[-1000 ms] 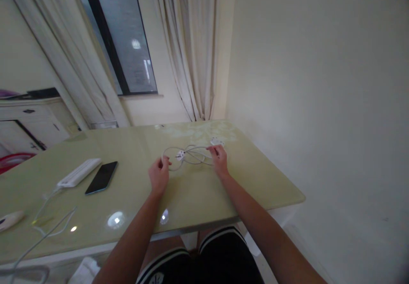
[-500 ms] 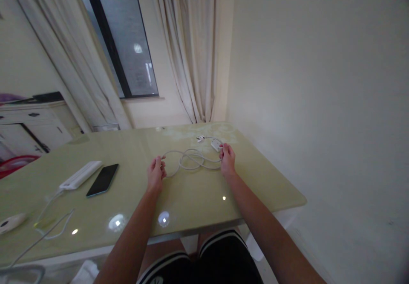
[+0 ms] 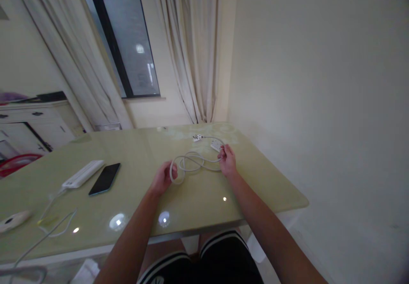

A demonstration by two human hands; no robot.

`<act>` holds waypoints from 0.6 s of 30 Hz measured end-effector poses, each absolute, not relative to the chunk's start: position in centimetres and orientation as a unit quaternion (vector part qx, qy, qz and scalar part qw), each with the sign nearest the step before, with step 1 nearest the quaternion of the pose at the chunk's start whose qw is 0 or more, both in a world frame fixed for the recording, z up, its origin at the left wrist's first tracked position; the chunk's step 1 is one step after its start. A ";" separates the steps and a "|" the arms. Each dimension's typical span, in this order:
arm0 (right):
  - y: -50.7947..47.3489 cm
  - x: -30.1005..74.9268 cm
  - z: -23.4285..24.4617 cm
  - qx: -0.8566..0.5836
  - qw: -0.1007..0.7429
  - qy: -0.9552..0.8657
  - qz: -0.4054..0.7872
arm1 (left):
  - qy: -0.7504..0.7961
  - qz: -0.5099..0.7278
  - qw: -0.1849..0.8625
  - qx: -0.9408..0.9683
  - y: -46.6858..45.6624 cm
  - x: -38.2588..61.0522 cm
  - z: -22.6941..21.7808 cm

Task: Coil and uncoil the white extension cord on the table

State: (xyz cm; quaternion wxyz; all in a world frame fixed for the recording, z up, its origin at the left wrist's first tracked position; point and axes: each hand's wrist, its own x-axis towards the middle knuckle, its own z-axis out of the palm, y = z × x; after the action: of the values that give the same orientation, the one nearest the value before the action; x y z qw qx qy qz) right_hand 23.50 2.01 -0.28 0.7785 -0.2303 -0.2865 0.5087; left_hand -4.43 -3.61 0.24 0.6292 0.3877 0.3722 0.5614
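A white power cable [image 3: 192,171] lies in loose, crossing loops on the pale green table, between my two hands. My left hand [image 3: 163,177] is closed around the left end of a loop, which bends down past the fingers. My right hand [image 3: 227,159] pinches the cable on the right, its fingertips close to a small white socket block [image 3: 216,146]. Part of that block is hidden behind the fingers. Beyond the loops, the plug [image 3: 197,137] rests on the table with its prongs pointing left.
To the left lie a dark phone [image 3: 105,179] and a long white power strip [image 3: 83,174] with its own cord. A white device [image 3: 14,221] is at the far left edge of the table [image 3: 255,181]. A plain wall [image 3: 319,105] borders the right side.
My left hand has moved slightly right, drawing the left part of the cable into a tighter loop. The plug has shifted a little left. My right hand stays nearly in place.
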 end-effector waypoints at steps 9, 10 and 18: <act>1.8 23.7 -0.1 -0.220 0.766 -0.270 0.540 | 0.458 0.570 0.444 0.518 -2.5 -4.3 -1.5; 1.7 23.7 -0.1 -0.224 0.765 -0.274 0.539 | 0.466 0.560 0.426 0.536 -2.4 -4.3 -1.8; 1.5 23.7 0.2 -0.247 0.761 -0.287 0.526 | 0.452 0.519 0.258 0.678 -2.6 -3.9 -3.2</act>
State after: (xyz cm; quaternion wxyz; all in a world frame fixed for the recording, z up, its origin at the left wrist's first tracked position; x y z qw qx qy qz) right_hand 23.67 1.50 0.24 0.7614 -0.2468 -0.2875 0.5261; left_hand -3.93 -2.55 -3.24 0.2585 0.6778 0.4519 0.5192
